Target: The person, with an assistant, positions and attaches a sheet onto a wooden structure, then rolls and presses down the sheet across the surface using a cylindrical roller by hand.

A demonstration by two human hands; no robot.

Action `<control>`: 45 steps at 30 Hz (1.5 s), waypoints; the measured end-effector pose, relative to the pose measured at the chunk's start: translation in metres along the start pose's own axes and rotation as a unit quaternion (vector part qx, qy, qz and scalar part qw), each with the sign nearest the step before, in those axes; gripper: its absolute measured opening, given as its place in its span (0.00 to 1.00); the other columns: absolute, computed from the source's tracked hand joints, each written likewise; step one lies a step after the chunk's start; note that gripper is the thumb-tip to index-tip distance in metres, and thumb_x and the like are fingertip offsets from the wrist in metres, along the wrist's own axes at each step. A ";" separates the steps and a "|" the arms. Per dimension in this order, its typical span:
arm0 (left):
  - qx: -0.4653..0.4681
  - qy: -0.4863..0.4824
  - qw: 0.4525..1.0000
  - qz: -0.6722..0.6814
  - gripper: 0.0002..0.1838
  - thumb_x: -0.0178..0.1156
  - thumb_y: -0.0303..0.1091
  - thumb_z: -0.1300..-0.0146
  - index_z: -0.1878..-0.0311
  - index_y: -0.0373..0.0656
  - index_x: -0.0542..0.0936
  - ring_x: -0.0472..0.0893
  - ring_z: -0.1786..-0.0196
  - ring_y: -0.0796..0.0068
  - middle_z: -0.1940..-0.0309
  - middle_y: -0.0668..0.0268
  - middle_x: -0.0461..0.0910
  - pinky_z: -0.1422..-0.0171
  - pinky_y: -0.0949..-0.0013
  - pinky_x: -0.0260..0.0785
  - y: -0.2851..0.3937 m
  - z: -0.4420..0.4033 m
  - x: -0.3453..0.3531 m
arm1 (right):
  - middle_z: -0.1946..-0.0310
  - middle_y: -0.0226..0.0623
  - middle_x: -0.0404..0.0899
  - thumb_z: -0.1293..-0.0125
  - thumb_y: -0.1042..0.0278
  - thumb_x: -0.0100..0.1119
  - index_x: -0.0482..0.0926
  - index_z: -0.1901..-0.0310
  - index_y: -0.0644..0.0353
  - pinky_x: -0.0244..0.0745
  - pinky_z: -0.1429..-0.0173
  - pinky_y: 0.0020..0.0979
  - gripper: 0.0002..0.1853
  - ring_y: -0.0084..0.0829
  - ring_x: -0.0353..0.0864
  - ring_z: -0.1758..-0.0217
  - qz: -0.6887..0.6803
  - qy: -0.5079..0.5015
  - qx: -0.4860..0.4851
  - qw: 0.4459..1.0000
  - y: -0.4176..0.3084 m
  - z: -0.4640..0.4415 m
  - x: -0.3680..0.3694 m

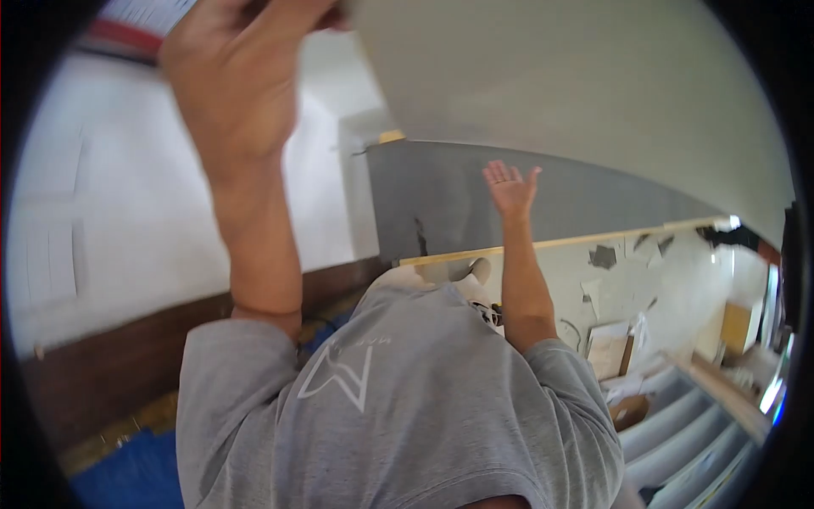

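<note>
My left hand (242, 81) is raised close to the camera at the upper left, partly cut off by the top edge. Its fingers curl beside the edge of a large light grey panel (543, 76); what they hold, if anything, is hidden. Farther off, my right hand (511, 193) is open, palm showing and fingers spread, a ring on one finger. It appears in front of a dark grey surface (432, 191), below the light panel's lower edge. Whether it touches either one I cannot tell.
A thin wooden strip (577, 242) edges the dark surface. Beyond it, scraps (602, 257) lie on a pale floor. At lower right are pale curved steps or slats (691, 433) and a box (739, 327). A white wall (170, 204) stands left, blue sheeting (136, 471) below.
</note>
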State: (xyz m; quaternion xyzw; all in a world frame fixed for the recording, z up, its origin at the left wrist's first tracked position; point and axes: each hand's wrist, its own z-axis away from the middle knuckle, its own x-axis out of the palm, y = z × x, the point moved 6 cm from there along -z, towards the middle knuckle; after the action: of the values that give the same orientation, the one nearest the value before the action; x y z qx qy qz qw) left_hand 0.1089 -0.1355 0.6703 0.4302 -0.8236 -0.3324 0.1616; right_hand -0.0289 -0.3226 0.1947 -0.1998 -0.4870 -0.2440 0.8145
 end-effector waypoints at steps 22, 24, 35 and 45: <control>-0.291 0.057 0.955 -0.017 0.13 0.66 0.34 0.50 0.69 0.32 0.80 0.75 0.74 0.80 0.76 0.66 0.78 0.68 0.77 0.69 -0.140 0.044 -0.044 | 0.46 0.38 0.69 0.33 0.61 0.43 0.66 0.45 0.60 0.59 0.36 0.38 0.18 0.35 0.65 0.41 -0.024 0.038 -0.105 0.993 -0.038 0.138 -0.041; -0.357 0.040 0.931 -0.068 0.14 0.65 0.33 0.48 0.64 0.31 0.79 0.76 0.70 0.80 0.72 0.64 0.79 0.63 0.77 0.71 -0.163 0.057 -0.034 | 0.46 0.38 0.69 0.33 0.61 0.44 0.64 0.44 0.59 0.60 0.37 0.37 0.19 0.34 0.66 0.42 0.052 0.078 -0.129 0.987 -0.051 0.152 -0.055; -0.546 0.065 0.835 -0.019 0.14 0.64 0.31 0.48 0.62 0.31 0.78 0.76 0.74 0.79 0.72 0.66 0.77 0.71 0.75 0.69 -0.385 0.191 -0.038 | 0.51 0.37 0.71 0.38 0.74 0.53 0.63 0.46 0.62 0.68 0.42 0.32 0.19 0.31 0.72 0.48 0.194 0.262 -0.192 0.926 -0.059 0.185 -0.132; -0.634 -0.026 0.773 -0.006 0.21 0.63 0.31 0.50 0.52 0.36 0.73 0.77 0.71 0.76 0.70 0.64 0.77 0.70 0.73 0.70 -0.500 0.262 -0.053 | 0.52 0.37 0.72 0.39 0.73 0.55 0.65 0.50 0.64 0.68 0.43 0.36 0.17 0.33 0.73 0.50 0.272 0.326 -0.138 0.895 -0.038 0.191 -0.131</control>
State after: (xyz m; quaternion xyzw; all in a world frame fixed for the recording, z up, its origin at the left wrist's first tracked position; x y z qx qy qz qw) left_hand 0.2953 -0.1896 0.1383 0.2261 -0.4273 -0.7915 0.3739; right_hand -0.2371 -0.2189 0.1661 -0.3440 -0.0818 -0.1292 0.9264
